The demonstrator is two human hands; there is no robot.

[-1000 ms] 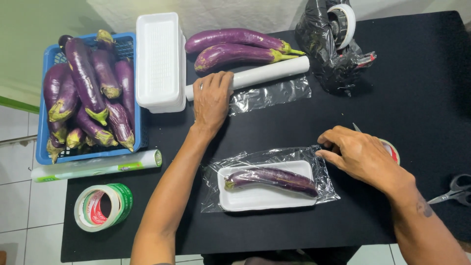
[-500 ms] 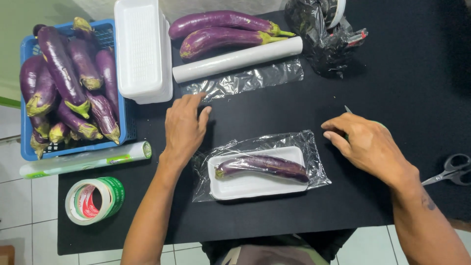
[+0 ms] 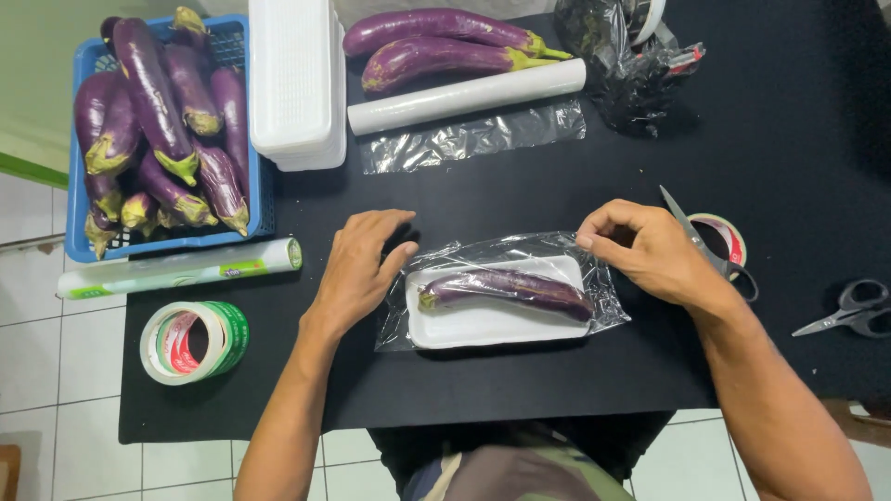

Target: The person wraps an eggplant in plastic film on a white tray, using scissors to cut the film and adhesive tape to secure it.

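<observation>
Clear plastic film (image 3: 520, 249) lies draped over a white foam tray (image 3: 483, 323) at the near middle of the black table (image 3: 483, 195); one purple eggplant (image 3: 506, 289) lies lengthwise in the tray under the film. Right hand (image 3: 650, 250): fingers curled, fingertips pinching the film at the tray's far right corner. Left hand (image 3: 362, 269): palm down, fingers spread and relaxed, holding nothing; thumb side just beside the tray's left edge, at the loose film margin.

Film overhangs the tray on all sides, widest at left and right.

Beyond the right hand: a pair of scissors (image 3: 691, 232) partly over a tape roll (image 3: 724, 239); a second pair of scissors (image 3: 849, 311) near the table's right edge. Bare black surface lies between tray and film roll (image 3: 464, 96), whose loose sheet spreads toward the tray. Behind the roll: two eggplants (image 3: 436, 42). Far left: stack of foam trays (image 3: 292, 83), blue basket (image 3: 79, 186) of eggplants. Near left edge: boxed wrap roll (image 3: 176, 269), tape rolls (image 3: 190, 341).
</observation>
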